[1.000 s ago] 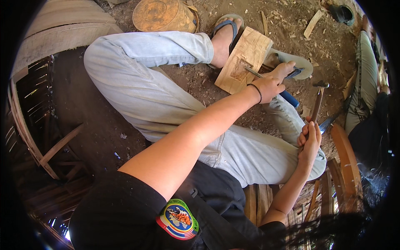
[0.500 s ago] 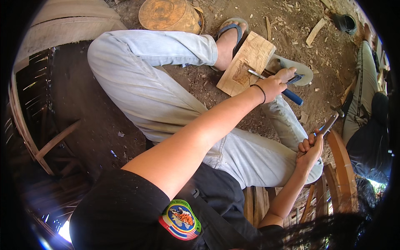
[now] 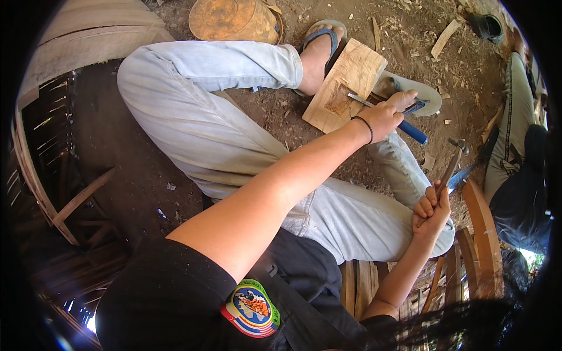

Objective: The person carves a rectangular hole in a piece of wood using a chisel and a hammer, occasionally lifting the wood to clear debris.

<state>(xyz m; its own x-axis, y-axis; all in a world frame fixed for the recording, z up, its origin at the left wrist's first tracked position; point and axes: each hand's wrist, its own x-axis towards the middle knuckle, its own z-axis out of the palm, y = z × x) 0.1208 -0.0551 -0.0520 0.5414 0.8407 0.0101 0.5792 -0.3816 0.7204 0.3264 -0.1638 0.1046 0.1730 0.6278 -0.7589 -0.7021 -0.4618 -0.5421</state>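
The left hand [image 3: 386,114] is closed around a chisel [image 3: 383,114] with a blue handle, holding it at about two o'clock in the view; the hand hides the middle of the tool, so only the metal blade toward eleven o'clock of the fist and the blue handle end toward four o'clock can be seen. The blade tip rests in a shallow, rough-cut hollow in a wooden block [image 3: 345,85], a pale, flat rectangular piece lying tilted on the dirt ground [image 3: 410,35], its upper edge just beside the person's sandalled foot [image 3: 319,50]. The hollow is darker and splintery against the smooth pale face. The right hand [image 3: 432,210], at about four o'clock, is wrapped tight around the wooden shaft of a hammer [image 3: 449,167], which slants up toward one o'clock with its small dark metal head raised and well apart from the chisel; the lower end of the shaft is lost inside the fist. A second sandal [image 3: 418,93] lies partly under the left hand and is hard to make out in full. At twelve o'clock a round, rust-coloured tin [image 3: 231,20] stands with its top cut off by the frame edge; whether anything is in it cannot be told. Wood chips [image 3: 445,38] are scattered over the ground near one o'clock. At three o'clock another person [image 3: 518,169] sits, mostly cut off by the dark rim.
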